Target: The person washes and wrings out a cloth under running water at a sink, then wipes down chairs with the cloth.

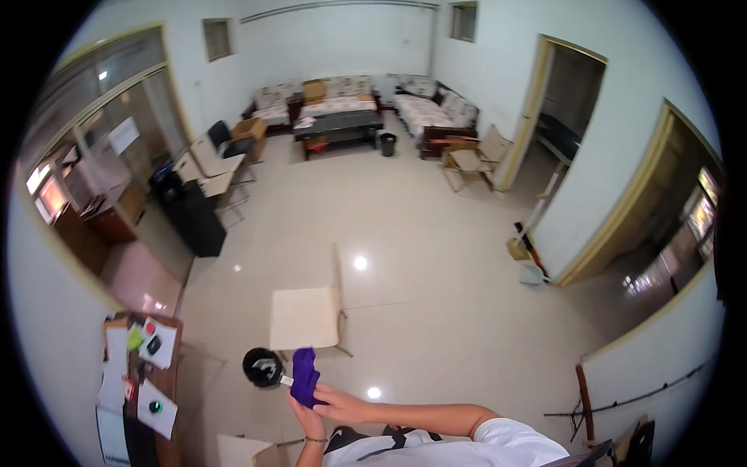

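Note:
A bunched purple cloth [305, 377] with a small white tag on its left edge is held up in front of me. My left hand [309, 416], with a bracelet at the wrist, grips its lower end from below. From the right, my right hand [340, 405] reaches across and closes on the lower right side of the same cloth. The fingertips are partly hidden by the fabric. Just beyond the cloth, a black bin [263, 366] with something pale inside stands on the floor, beside a cream chair [303, 317].
To the left is a wooden desk [169, 373] with papers and small objects. A black cabinet [196, 220] and chairs line the left wall. Sofas and a dark coffee table [338, 124] stand at the back. A broom and dustpan [532, 274] lean near the right doorways.

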The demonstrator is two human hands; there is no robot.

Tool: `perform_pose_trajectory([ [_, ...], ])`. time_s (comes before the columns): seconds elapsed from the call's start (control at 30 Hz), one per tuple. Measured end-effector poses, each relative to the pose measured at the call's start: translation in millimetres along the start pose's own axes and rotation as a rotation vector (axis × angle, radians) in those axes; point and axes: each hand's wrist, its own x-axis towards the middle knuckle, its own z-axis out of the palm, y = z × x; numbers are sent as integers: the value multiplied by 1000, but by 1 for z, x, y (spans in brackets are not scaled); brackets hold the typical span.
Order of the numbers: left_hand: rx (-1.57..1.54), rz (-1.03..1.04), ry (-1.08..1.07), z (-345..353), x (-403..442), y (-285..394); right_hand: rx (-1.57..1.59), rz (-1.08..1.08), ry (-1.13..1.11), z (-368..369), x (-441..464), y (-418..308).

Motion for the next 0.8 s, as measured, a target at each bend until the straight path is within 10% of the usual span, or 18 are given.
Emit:
perform_pose_trajectory([
  [0.33, -251, -6, -656, 237, 202, 39, -623, -356, 518, -293, 14, -31],
  [0.47, -29, 733, -654, 319, 292, 61, -431, -241, 583, -374, 43, 1],
  [0.57, -496, 414, -652, 368, 341, 51, -210, -208, 661, -419, 78, 22],
  [0.7, -1416, -619, -760, 415, 409, 81, 262, -101, 791, -469, 129, 48],
  [0.8, -1368, -641, -732, 451, 464, 52, 650, -11, 985, -515, 177, 56],
])
